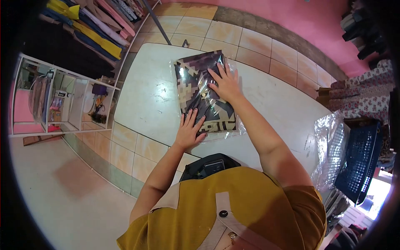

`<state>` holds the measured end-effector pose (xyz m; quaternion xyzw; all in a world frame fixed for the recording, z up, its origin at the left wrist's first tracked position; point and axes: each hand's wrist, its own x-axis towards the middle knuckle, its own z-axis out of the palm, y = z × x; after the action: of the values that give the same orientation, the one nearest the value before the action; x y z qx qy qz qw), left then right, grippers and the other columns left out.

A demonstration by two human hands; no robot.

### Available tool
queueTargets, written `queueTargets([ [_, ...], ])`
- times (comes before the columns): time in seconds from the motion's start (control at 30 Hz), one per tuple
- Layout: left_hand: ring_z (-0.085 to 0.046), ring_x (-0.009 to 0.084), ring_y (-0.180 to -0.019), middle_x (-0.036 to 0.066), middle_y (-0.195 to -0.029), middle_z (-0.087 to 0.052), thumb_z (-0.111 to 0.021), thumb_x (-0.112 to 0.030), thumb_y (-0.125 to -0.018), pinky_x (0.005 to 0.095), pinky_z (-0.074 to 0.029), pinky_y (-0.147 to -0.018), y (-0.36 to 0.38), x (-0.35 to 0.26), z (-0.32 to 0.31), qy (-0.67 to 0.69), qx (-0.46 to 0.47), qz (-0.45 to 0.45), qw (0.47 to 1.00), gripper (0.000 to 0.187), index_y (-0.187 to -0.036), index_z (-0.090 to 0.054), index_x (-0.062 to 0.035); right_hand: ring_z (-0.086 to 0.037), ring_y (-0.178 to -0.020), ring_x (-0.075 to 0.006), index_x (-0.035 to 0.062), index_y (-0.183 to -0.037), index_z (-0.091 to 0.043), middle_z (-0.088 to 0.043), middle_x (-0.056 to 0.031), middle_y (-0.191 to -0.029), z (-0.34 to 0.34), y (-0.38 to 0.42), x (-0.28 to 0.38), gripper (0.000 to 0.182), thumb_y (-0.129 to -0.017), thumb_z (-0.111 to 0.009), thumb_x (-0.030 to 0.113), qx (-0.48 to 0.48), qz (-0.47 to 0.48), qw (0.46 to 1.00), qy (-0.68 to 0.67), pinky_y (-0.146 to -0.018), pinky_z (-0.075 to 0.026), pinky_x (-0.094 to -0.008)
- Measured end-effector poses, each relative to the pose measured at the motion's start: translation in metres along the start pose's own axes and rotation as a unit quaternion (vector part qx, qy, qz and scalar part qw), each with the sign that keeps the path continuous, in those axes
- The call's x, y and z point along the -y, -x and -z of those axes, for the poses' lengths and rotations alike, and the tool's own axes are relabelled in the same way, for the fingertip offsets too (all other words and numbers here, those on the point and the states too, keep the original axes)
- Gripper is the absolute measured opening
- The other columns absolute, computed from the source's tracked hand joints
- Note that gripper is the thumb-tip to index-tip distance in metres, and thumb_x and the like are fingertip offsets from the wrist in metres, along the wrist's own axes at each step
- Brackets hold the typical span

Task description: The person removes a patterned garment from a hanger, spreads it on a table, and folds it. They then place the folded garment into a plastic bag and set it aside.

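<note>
A folded garment (193,89) with a dark and beige blocky pattern lies flat on the white table (141,89), inside a clear plastic bag (241,125). My left hand (189,131) rests on the bag's near left corner, fingers spread. Across its upper right part lies my right hand (227,84), also with fingers apart and pressed flat on the plastic. Neither hand grips anything. The clear film shows wrinkles and reaches past the cloth on several sides.
A blue plastic basket (358,160) stands at the right, beside a pile of clear plastic bags (329,141). Folded clothes (96,29) fill a rack at the upper left, above a white-framed glass shelf (68,100). A dark bag (208,164) sits at my waist.
</note>
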<state>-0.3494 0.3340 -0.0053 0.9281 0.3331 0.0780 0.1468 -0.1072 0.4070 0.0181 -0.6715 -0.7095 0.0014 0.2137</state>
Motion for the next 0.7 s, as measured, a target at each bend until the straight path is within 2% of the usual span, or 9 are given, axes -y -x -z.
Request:
queueTargets([
  [0.07,-0.016,0.0380,-0.133,0.021,-0.144,-0.019,-0.057,-0.044,-0.076,0.0531,-0.012,-0.106,0.001,0.001,0.001,0.003,0.007,0.007,1.000,0.068,-0.134,-0.038,-0.0148,-0.018,-0.133,-0.0334,0.0284,-0.134,-0.037,-0.025,-0.0101,-0.143,-0.016,0.003,-0.014,0.057,-0.081,-0.055,0.042,0.115,-0.051,0.989,-0.073,-0.102,-0.016,-0.0597],
  [0.13,-0.015,0.0368,-0.134,0.019,-0.144,-0.019,-0.057,-0.049,-0.075,0.0540,-0.013,-0.105,-0.001,-0.001,0.010,0.016,0.021,0.001,1.000,0.071,-0.135,-0.035,-0.0182,-0.017,-0.133,-0.0338,0.0276,-0.134,-0.036,-0.024,-0.0098,-0.144,-0.009,0.001,-0.012,0.056,-0.082,-0.055,0.041,0.118,-0.045,0.989,-0.076,-0.102,-0.015,-0.0597],
  [0.2,-0.020,0.0379,-0.131,0.020,-0.143,-0.022,-0.056,-0.046,-0.077,0.0520,-0.017,-0.104,-0.003,0.000,0.022,0.045,0.004,0.000,0.999,0.064,-0.132,-0.041,-0.0163,-0.017,-0.133,-0.0344,0.0269,-0.134,-0.037,-0.024,-0.0096,-0.144,0.002,-0.001,-0.007,0.056,-0.082,-0.055,0.040,0.047,-0.064,0.993,-0.091,-0.102,-0.015,-0.0604],
  [0.3,-0.032,0.0384,-0.123,0.020,-0.138,-0.032,-0.054,-0.034,-0.079,0.0474,-0.025,-0.100,-0.014,0.002,0.039,0.119,-0.175,0.036,0.977,0.048,-0.121,-0.054,-0.0121,-0.018,-0.133,-0.0348,0.0263,-0.133,-0.038,-0.025,-0.0108,-0.143,0.017,-0.012,-0.005,0.055,-0.082,-0.055,0.040,-0.009,-0.066,0.994,-0.084,-0.102,-0.014,-0.0607],
  [0.4,-0.030,0.0394,-0.125,0.021,-0.138,-0.030,-0.055,-0.032,-0.081,0.0503,-0.024,-0.100,-0.065,0.001,0.064,0.099,-0.237,0.085,0.963,0.050,-0.126,-0.048,-0.0122,-0.018,-0.132,-0.0346,0.0260,-0.131,-0.040,-0.027,-0.0114,-0.142,0.018,-0.025,-0.005,0.055,-0.081,-0.056,0.040,-0.035,-0.070,0.995,-0.059,-0.102,-0.014,-0.0607],
  [0.53,-0.027,0.0410,-0.127,0.021,-0.139,-0.028,-0.055,-0.030,-0.082,0.0537,-0.022,-0.101,-0.098,0.025,0.045,0.035,-0.184,0.137,0.973,0.053,-0.130,-0.042,-0.0128,-0.023,-0.131,-0.0338,0.0232,-0.129,-0.044,-0.030,-0.0086,-0.141,0.005,-0.018,-0.018,0.051,-0.081,-0.057,0.036,0.028,-0.088,0.996,0.002,-0.102,-0.017,-0.0583],
  [0.6,-0.022,0.0407,-0.130,0.022,-0.140,-0.026,-0.054,-0.031,-0.083,0.0566,-0.020,-0.101,-0.083,0.042,0.035,-0.060,-0.081,0.239,0.966,0.056,-0.133,-0.037,-0.0137,-0.025,-0.130,-0.0338,0.0209,-0.127,-0.045,-0.034,-0.0076,-0.139,0.012,0.001,-0.040,0.048,-0.082,-0.057,0.031,0.040,-0.121,0.992,0.021,-0.102,-0.018,-0.0570],
  [0.63,-0.024,0.0396,-0.129,0.022,-0.139,-0.027,-0.056,-0.027,-0.083,0.0561,-0.021,-0.101,-0.070,0.042,0.035,-0.111,-0.133,0.246,0.954,0.055,-0.132,-0.039,-0.0120,-0.028,-0.129,-0.0336,0.0186,-0.126,-0.047,-0.038,-0.0067,-0.137,0.021,0.017,-0.054,0.044,-0.083,-0.055,0.026,0.008,-0.094,0.996,-0.002,-0.102,-0.020,-0.0556],
  [0.7,-0.036,0.0366,-0.121,0.021,-0.130,-0.039,-0.060,-0.017,-0.077,0.0519,-0.029,-0.098,-0.035,0.030,0.042,-0.041,-0.232,0.120,0.964,0.051,-0.126,-0.046,-0.0092,-0.032,-0.126,-0.0323,0.0151,-0.122,-0.050,-0.044,-0.0051,-0.132,0.044,0.057,-0.068,0.040,-0.082,-0.052,0.015,-0.005,-0.026,0.999,-0.021,-0.102,-0.023,-0.0533],
])
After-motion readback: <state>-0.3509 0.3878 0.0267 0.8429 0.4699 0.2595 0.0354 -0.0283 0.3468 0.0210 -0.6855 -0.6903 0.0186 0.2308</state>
